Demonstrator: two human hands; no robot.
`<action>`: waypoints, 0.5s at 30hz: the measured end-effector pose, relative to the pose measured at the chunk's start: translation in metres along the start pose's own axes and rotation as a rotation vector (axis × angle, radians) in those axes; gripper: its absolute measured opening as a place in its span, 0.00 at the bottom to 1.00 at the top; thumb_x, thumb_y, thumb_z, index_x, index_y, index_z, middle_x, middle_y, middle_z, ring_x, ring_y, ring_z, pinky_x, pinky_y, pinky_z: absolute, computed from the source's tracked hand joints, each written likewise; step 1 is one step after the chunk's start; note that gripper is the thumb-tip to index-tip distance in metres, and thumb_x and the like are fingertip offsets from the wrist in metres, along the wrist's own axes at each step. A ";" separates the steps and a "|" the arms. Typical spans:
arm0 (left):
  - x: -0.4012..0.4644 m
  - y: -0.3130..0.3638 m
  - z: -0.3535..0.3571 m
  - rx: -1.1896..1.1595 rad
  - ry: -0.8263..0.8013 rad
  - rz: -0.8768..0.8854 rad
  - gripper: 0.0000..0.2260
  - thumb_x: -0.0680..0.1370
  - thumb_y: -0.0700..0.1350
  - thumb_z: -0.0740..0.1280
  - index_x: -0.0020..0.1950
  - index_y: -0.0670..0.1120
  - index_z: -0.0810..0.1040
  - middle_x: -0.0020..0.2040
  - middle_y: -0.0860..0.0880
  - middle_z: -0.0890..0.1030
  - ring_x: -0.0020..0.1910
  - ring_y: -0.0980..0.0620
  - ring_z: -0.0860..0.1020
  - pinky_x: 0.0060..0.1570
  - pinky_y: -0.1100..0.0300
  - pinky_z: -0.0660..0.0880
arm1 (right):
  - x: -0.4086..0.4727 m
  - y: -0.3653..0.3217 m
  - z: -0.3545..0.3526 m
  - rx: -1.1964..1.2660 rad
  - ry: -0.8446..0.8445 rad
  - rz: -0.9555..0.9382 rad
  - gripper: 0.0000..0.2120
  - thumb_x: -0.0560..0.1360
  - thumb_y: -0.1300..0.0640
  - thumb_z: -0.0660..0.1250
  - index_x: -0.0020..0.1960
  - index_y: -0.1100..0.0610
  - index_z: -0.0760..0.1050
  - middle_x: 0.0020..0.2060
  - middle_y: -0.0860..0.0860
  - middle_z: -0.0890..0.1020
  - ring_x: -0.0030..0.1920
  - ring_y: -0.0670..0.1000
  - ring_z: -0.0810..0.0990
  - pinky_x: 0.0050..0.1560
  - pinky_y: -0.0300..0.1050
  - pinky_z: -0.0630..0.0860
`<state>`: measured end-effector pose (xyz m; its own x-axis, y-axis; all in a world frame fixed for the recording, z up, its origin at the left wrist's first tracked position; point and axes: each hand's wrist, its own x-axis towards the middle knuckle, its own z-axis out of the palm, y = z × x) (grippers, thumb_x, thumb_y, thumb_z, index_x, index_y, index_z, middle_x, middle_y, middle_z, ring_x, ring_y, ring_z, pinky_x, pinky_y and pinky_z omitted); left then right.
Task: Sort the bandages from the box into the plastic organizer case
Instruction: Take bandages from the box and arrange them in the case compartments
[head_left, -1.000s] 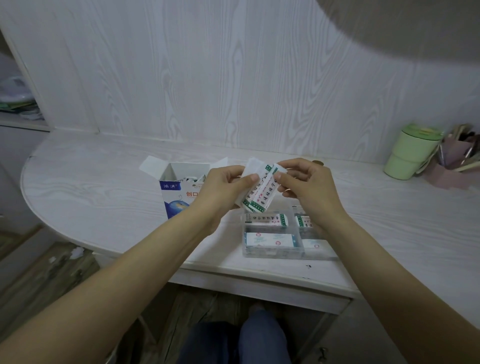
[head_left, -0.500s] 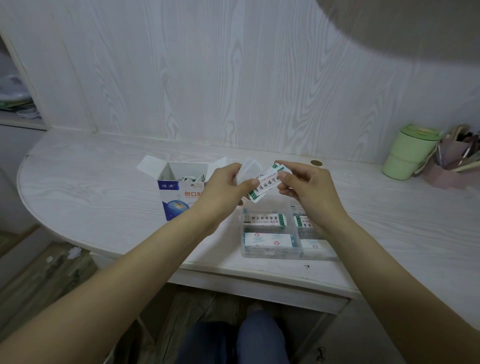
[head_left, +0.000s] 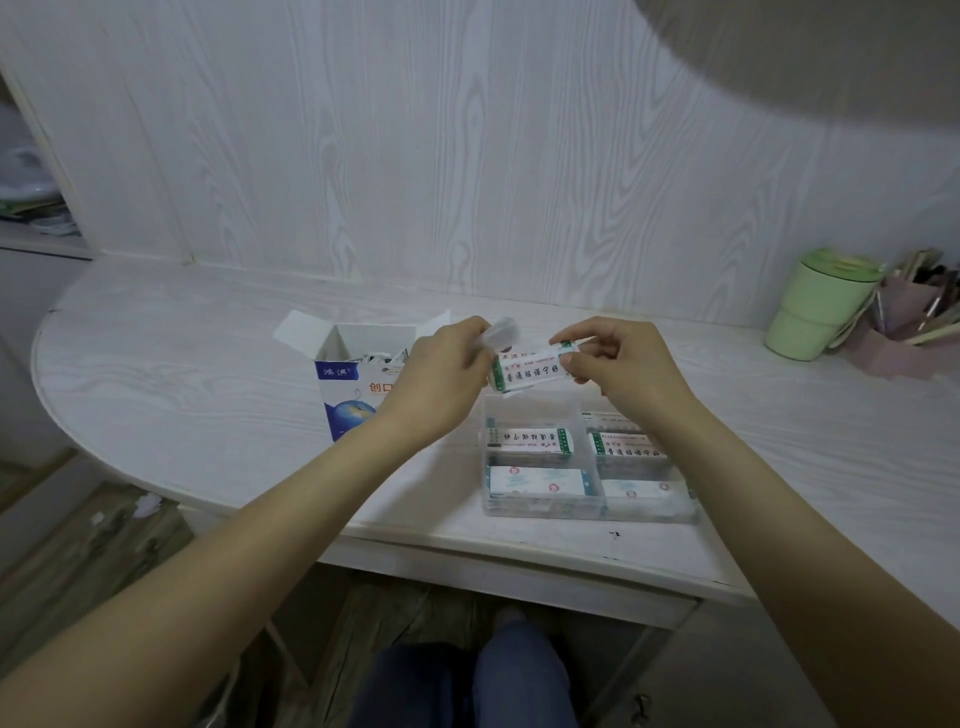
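An open blue and white bandage box (head_left: 349, 387) stands on the white desk, flaps up, with loose bandages inside. To its right lies a clear plastic organizer case (head_left: 540, 506) with stacks of wrapped bandages (head_left: 530, 440) in its compartments. Above the case's far edge, my left hand (head_left: 441, 382) and my right hand (head_left: 623, 371) pinch the two ends of a small stack of white, green-edged bandages (head_left: 530, 371), held nearly level. A blurred white piece sticks up from my left fingers.
A light green lidded cup (head_left: 815, 306) and a pink holder with pens (head_left: 914, 322) stand at the back right against the wood-grain wall. The desk's rounded edge (head_left: 218, 506) runs close to my body. A shelf with items is at far left.
The bandage stack has turned from upright to nearly level and sits a little higher and further right. My hands have drawn slightly apart along it.
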<state>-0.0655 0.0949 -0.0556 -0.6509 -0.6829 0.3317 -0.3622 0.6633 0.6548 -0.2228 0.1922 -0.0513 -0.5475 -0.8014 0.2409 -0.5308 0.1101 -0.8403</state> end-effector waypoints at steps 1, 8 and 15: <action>0.000 -0.002 0.000 0.022 -0.004 0.009 0.08 0.81 0.39 0.57 0.50 0.40 0.75 0.42 0.48 0.80 0.40 0.47 0.78 0.41 0.56 0.71 | 0.003 0.004 0.000 -0.006 0.023 0.026 0.07 0.74 0.64 0.69 0.49 0.55 0.81 0.32 0.52 0.80 0.31 0.43 0.76 0.33 0.33 0.68; 0.000 -0.020 0.011 0.070 -0.097 0.032 0.09 0.80 0.36 0.54 0.52 0.39 0.73 0.47 0.48 0.81 0.37 0.58 0.76 0.39 0.63 0.68 | 0.016 0.020 0.014 -0.209 -0.034 0.178 0.08 0.74 0.65 0.67 0.49 0.54 0.80 0.35 0.52 0.81 0.33 0.47 0.79 0.32 0.37 0.74; 0.003 -0.032 0.015 0.052 -0.110 0.009 0.07 0.80 0.36 0.54 0.48 0.41 0.71 0.48 0.47 0.80 0.37 0.54 0.78 0.36 0.66 0.71 | 0.023 0.019 0.031 -0.522 -0.157 0.166 0.10 0.73 0.62 0.68 0.53 0.55 0.81 0.45 0.54 0.83 0.45 0.54 0.81 0.46 0.49 0.79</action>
<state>-0.0663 0.0762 -0.0853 -0.7223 -0.6412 0.2590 -0.3882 0.6860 0.6154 -0.2253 0.1578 -0.0769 -0.5692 -0.8220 0.0176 -0.7173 0.4860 -0.4993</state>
